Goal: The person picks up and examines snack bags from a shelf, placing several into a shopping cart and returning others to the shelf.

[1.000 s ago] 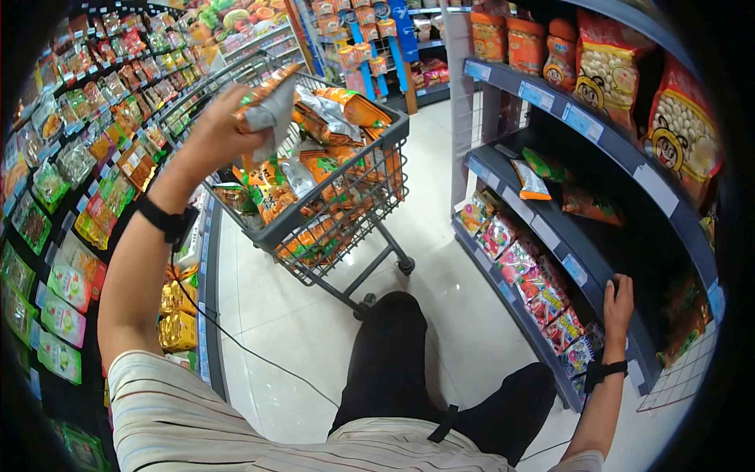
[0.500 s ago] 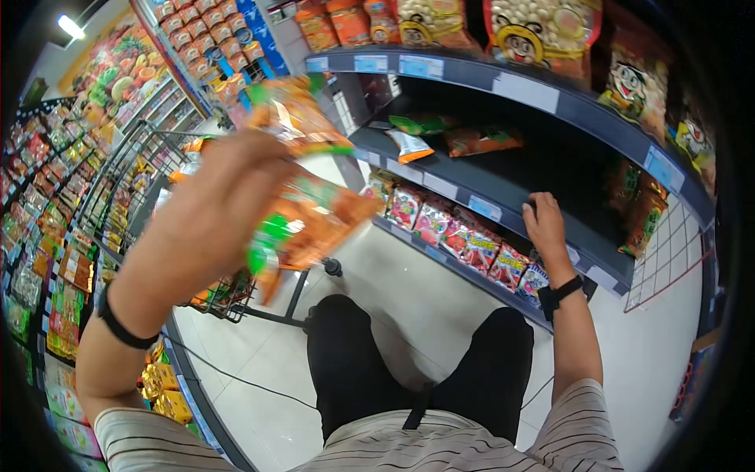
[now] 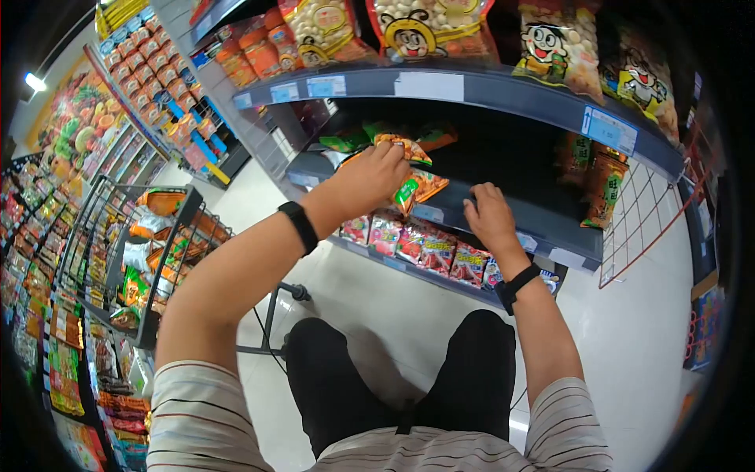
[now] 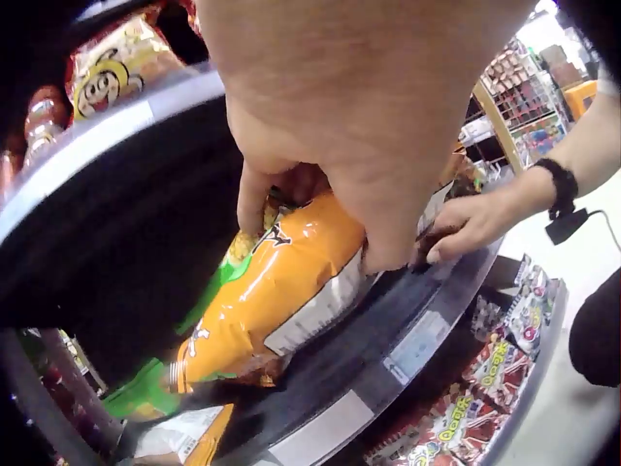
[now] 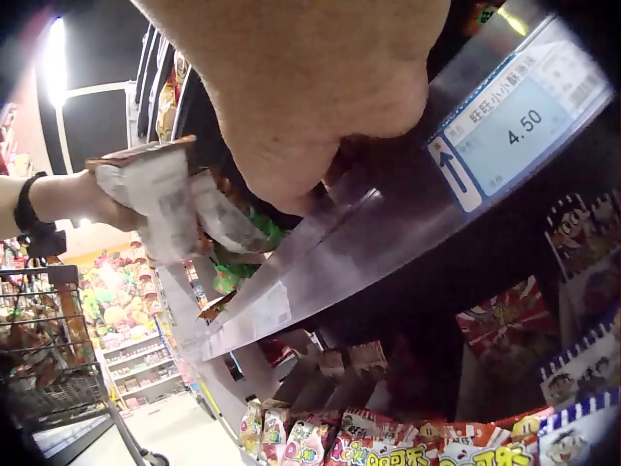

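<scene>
Head view: left hand (image 3: 366, 181) grips orange plastic bags (image 3: 425, 187); open right hand (image 3: 494, 220) touches dark metal shelf (image 3: 562, 224). Few there, many left in grey wire cart (image 3: 189, 207).

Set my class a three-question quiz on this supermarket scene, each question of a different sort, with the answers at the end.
1. True or false: the person's left hand is empty.
2. Multiple choice: what price does the large blue and white shelf label in the right wrist view show?
A) 2.80
B) 4.50
C) 9.90
3. Fill in the missing word: the shopping cart stands on the person's ____ side.

Key:
1. False; it grips orange snack bags.
2. B
3. left
</scene>
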### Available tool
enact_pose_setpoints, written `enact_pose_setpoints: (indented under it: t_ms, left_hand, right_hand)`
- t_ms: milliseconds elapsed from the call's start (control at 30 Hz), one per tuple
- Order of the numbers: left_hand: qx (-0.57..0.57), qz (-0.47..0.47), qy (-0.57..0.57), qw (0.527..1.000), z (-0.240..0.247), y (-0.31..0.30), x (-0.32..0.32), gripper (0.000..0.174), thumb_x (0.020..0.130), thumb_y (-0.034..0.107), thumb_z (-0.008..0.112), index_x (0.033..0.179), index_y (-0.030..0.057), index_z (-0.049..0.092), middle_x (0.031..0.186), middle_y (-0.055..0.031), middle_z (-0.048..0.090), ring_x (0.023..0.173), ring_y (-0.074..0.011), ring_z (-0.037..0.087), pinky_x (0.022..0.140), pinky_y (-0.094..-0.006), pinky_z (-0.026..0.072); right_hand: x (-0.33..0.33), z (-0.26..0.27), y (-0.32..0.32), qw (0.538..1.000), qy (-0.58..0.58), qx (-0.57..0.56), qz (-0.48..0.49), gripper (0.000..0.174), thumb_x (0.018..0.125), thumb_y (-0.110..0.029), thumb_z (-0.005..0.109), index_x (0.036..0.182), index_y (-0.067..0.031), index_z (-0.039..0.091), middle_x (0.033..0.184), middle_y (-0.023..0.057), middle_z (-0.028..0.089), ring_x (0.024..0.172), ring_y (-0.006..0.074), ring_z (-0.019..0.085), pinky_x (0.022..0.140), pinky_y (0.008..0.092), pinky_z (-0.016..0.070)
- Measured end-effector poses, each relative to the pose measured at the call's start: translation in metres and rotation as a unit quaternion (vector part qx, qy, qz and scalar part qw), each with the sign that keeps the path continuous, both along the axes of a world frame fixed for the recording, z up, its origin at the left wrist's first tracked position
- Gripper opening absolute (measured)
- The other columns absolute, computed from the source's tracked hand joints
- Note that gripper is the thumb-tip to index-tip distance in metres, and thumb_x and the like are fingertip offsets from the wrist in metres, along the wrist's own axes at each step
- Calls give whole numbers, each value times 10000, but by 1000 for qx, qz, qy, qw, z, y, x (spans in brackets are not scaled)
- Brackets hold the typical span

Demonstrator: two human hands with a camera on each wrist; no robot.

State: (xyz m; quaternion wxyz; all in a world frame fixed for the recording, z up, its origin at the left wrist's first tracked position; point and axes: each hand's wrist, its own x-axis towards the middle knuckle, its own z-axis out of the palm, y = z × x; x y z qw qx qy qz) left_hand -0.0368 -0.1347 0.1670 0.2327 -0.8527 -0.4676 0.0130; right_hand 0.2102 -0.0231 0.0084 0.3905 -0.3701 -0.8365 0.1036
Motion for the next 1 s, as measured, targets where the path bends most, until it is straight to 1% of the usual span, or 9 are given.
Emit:
enact_pose_setpoints:
  t_ms: [133, 167, 367, 433, 567, 600, 733, 867, 1000]
  left_hand:
    - [71, 32, 81, 994, -54, 53, -9, 411, 765, 149, 766, 1133, 34, 625, 1127, -112, 561, 1116, -291, 559, 951, -400, 493]
    - [80, 47, 124, 988, -68, 64, -15, 366, 829, 158, 713, 1170, 52, 629, 1152, -99, 567, 1113, -271, 565, 962, -394, 479]
    - [76, 198, 126, 969, -107, 93, -49, 385, 881, 134, 652, 1262, 95, 604, 1188, -91, 598, 1147, -270, 573, 1003, -434, 426]
    - [68, 199, 108, 972, -100, 85, -43, 416, 888, 158, 655, 1296, 108, 591, 1192, -90, 605, 1159, -274, 573, 1015, -458, 412]
    - [94, 140, 18, 985, -62, 32, -29, 599, 808, 296, 809, 1318, 79, 582, 1252, -128, 594, 1215, -327, 558, 991, -499, 438]
    - [-19, 167, -29, 985, -29, 6, -18, 610, 802, 335, 828, 1287, 50, 593, 1264, -156, 599, 1214, -354, 573, 956, -496, 477]
    - [-144, 193, -102, 965, 89, -110, -13, 541, 871, 321, 787, 1291, 32, 608, 1240, -176, 637, 1154, -370, 623, 964, -465, 516]
    - [-75, 391, -199, 895, 204, -218, -90, 646, 903, 391, 787, 1399, 35, 577, 1422, -163, 598, 1291, -360, 588, 1032, -424, 509]
    - [86, 479, -181, 854, 213, -289, -223, 770, 864, 356, 831, 1482, 43, 493, 1461, -213, 561, 1352, -365, 547, 1108, -421, 468]
  right_hand:
    - [-1, 2, -1, 1000, -2, -4, -4, 229, 906, -167, 669, 1065, -8, 628, 1079, 176, 614, 1082, 383, 589, 934, 480, 515]
    - [-1, 1, 0, 1000, -7, 6, -5, 224, 905, -165, 670, 1059, -8, 630, 1074, 174, 616, 1076, 378, 593, 930, 477, 517]
    - [-2, 0, 1, 1000, 5, 7, 6, 214, 903, -164, 671, 1053, -15, 634, 1068, 167, 623, 1066, 386, 595, 935, 481, 511]
    - [-1, 2, 0, 1000, -6, 7, 2, 214, 902, -161, 671, 1058, -19, 634, 1072, 170, 623, 1068, 389, 594, 937, 486, 508]
    - [-4, -6, 7, 999, -6, 35, 19, 211, 901, -140, 665, 1068, -15, 632, 1061, 202, 619, 1064, 417, 586, 927, 490, 494]
    - [-4, -8, 9, 998, -4, 48, 35, 195, 905, -126, 656, 1058, -9, 626, 1046, 203, 615, 1042, 418, 585, 912, 490, 487]
    - [-3, -4, 5, 997, 12, 53, 49, 157, 926, -98, 625, 1048, 0, 616, 1027, 195, 612, 1021, 409, 594, 895, 477, 483]
    - [-4, -3, 4, 999, -9, 33, 40, 148, 946, -103, 616, 1048, 4, 611, 1026, 187, 604, 1040, 395, 598, 912, 463, 485]
    - [-5, -6, 5, 998, -13, 47, 43, 141, 956, -101, 610, 1049, 6, 606, 1032, 185, 601, 1035, 394, 599, 909, 459, 485]
